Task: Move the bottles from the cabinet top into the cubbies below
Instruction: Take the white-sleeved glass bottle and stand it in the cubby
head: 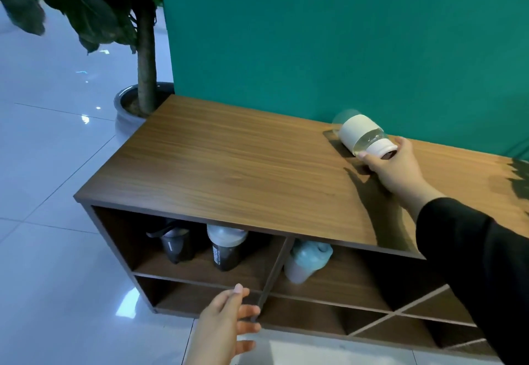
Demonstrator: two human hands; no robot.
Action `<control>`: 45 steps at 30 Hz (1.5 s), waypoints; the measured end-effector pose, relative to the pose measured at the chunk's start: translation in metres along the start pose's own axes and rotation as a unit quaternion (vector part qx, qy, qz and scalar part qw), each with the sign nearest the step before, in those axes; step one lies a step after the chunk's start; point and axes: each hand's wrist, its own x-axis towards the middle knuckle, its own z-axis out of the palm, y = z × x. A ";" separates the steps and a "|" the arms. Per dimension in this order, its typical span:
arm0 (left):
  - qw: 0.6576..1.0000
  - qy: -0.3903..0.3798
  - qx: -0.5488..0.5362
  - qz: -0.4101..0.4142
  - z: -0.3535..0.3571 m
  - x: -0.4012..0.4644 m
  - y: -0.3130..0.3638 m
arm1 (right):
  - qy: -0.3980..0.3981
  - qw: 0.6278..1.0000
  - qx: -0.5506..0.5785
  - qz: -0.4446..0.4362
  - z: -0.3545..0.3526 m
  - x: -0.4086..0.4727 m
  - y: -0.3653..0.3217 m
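Head view looks down on a low wooden cabinet [229,164] standing against a teal wall [343,35]. Toward the back right of the cabinet top, the right hand [392,167], in a black sleeve [472,250], has its fingers wrapped around the capped end of a clear glass bottle [365,137] with a white sleeve and white cap; the bottle is tilted on its side, blurred. Below the cabinet top, the upper left cubby holds a dark shaker bottle [174,246] and a black shaker with a grey lid [226,247]; the cubby just right of it holds a pale bottle with a light blue lid [306,261]. In front of the cabinet's lower shelves, the left hand [226,324] hovers empty, fingers spread loosely. Beside the cabinet's far left corner stands a potted plant [143,78].
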 end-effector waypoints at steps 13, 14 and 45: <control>0.999 -0.036 -0.006 0.027 0.007 -0.002 -0.004 | 0.090 0.978 0.061 -0.179 -0.060 -0.134 -0.029; 0.998 -0.043 -0.005 0.034 0.010 -0.003 -0.007 | 0.078 0.978 0.068 -0.180 -0.076 -0.159 -0.033; 0.979 -0.135 0.155 0.008 0.100 0.030 -0.052 | 0.005 0.995 0.079 0.065 -0.006 -0.195 0.146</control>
